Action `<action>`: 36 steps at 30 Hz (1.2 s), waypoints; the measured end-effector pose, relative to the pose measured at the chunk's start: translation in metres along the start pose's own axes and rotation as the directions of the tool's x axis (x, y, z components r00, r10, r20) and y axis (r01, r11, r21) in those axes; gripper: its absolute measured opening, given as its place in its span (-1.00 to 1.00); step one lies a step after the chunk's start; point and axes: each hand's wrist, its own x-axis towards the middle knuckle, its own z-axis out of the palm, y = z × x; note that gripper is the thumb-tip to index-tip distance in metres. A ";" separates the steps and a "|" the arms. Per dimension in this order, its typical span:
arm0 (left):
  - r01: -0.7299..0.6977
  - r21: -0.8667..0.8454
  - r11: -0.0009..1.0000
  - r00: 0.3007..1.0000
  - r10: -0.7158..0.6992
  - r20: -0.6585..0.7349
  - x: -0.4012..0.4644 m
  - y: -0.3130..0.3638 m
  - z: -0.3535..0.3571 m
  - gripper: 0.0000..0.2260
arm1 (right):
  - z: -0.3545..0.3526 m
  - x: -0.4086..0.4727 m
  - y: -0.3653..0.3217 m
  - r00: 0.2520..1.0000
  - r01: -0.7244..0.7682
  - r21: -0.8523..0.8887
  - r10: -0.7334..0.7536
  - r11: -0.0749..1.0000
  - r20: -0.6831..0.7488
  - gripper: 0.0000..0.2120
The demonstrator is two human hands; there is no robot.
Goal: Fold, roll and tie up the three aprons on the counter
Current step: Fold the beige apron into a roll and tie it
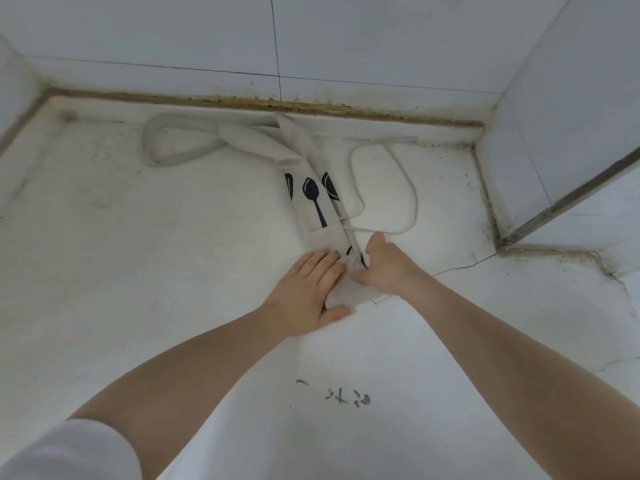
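A: Rolling had only just begun on this apron (313, 206), as I read it. It lay as a long narrow folded strip on the white tabletop (138, 237), running from the back wall toward the person, w/ the near end under both hands.

B: So the fold was done?

A: Looked so for this one. Roll barely begun, tie not yet made. Only one apron showed in view, so no telling abt the other two.

B: Hands?

A: Left hand (304, 289) lay mostly flat on the near end, fingers fairly straight, pressing the cloth down, thumb at its near edge. Right hand (386, 268) had its fingers curled round the bunched end of the strip, gripping it just beside the left.

B: What did the apron look like?

A: Pale beige cloth, black cutlery print; a spoon (315, 199) was plain, other shapes cut off by the folds. A wide neck strap (166, 143) looped out to the left near the wall. A thin cord tie (391, 188) lay in a loose loop to the right, touching the tabletop and running back to the strip near the right hand.

B: What's left, then?

A: My guess: roll the whole strip up toward the wall, gather strap & cord, then bind it. Loose cord could snag in the roll.
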 end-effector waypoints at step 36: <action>0.147 -0.028 0.989 0.989 -0.146 0.028 0.024 -0.074 -0.029 -0.32 | -0.006 0.041 -0.032 0.972 0.145 0.199 -0.177 0.969 0.154 -0.73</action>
